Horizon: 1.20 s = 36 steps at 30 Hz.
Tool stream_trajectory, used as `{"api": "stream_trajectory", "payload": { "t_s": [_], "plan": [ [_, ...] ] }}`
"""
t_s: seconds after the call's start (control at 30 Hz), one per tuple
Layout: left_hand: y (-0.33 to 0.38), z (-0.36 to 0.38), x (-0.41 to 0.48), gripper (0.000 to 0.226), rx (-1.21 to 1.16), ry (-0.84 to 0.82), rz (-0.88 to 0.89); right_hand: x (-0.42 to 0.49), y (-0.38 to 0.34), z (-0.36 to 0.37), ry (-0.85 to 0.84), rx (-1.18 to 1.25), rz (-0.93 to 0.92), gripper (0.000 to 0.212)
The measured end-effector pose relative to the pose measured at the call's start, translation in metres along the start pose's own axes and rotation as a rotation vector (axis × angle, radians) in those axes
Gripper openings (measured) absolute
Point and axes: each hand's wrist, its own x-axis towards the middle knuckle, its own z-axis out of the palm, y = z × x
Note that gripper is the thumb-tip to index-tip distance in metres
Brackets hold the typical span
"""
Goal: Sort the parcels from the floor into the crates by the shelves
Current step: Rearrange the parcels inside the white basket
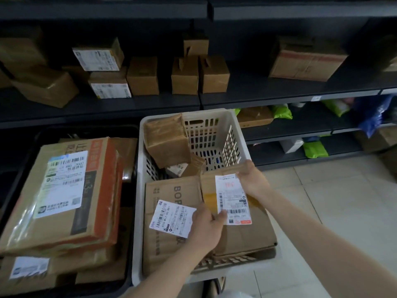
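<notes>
A cardboard parcel with a white shipping label and yellow tape hangs over the right side of the white slatted crate. My left hand grips its near left edge, thumb on the label's corner. My right hand grips its far top edge above the crate's right wall. Under it in the crate lies a flat brown box with a white label, and a taped cube-shaped box leans at the back left. The black crate to the left holds large flat labelled parcels.
Dark metal shelves run behind the crates and carry several brown boxes. Lower shelves on the right hold green and blue mailer bags. Pale tiled floor lies to the right of the white crate.
</notes>
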Motion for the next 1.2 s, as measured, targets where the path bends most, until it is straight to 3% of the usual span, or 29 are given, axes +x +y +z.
{"api": "stream_trajectory", "payload": {
  "t_s": [0.13, 0.23, 0.37, 0.47, 0.53, 0.67, 0.77, 0.83, 0.9, 1.0, 1.13, 1.2],
  "plan": [
    [-0.011, 0.017, -0.002, 0.085, 0.559, 0.017, -0.092, -0.025, 0.024, 0.022, 0.164, -0.573, -0.281, 0.062],
    [-0.015, 0.017, -0.002, 0.101, 0.711, 0.039, 0.009, -0.026, 0.043, 0.027, 0.013, -0.762, -0.33, 0.062],
    [-0.03, 0.014, 0.011, 0.092, 0.985, -0.06, 0.231, -0.019, 0.058, 0.038, -0.162, -1.217, -0.421, 0.073],
    [-0.024, 0.015, 0.014, 0.091, 1.15, -0.093, 0.259, -0.011, 0.043, 0.036, -0.205, -1.415, -0.589, 0.076],
    [-0.013, 0.015, 0.013, 0.094, 1.255, -0.121, 0.249, 0.003, 0.03, 0.029, -0.228, -1.327, -0.652, 0.079],
    [0.006, 0.026, 0.016, 0.098, 1.397, -0.211, 0.125, 0.023, 0.007, 0.02, -0.357, -1.183, -0.573, 0.096],
    [0.005, 0.029, 0.02, 0.091, 1.276, -0.231, 0.1, 0.04, -0.013, 0.016, -0.432, -1.067, -0.504, 0.079],
    [0.006, 0.016, 0.02, 0.07, 1.041, -0.11, 0.142, 0.06, -0.032, 0.008, -0.457, -0.761, -0.453, 0.057],
    [0.003, -0.004, 0.018, 0.047, 0.816, 0.13, 0.178, 0.08, -0.058, 0.0, -0.355, -0.393, -0.448, 0.049],
    [-0.008, -0.033, 0.017, 0.04, 0.585, 0.396, 0.118, 0.099, -0.104, 0.001, -0.237, -0.084, -0.498, 0.078],
    [-0.024, -0.07, 0.024, 0.038, 0.491, 0.529, 0.017, 0.124, -0.151, 0.021, -0.173, -0.468, -0.749, 0.108],
    [-0.029, -0.083, 0.03, 0.04, 0.504, 0.529, 0.002, 0.143, -0.16, 0.035, -0.223, -0.599, -0.777, 0.117]
  ]
}}
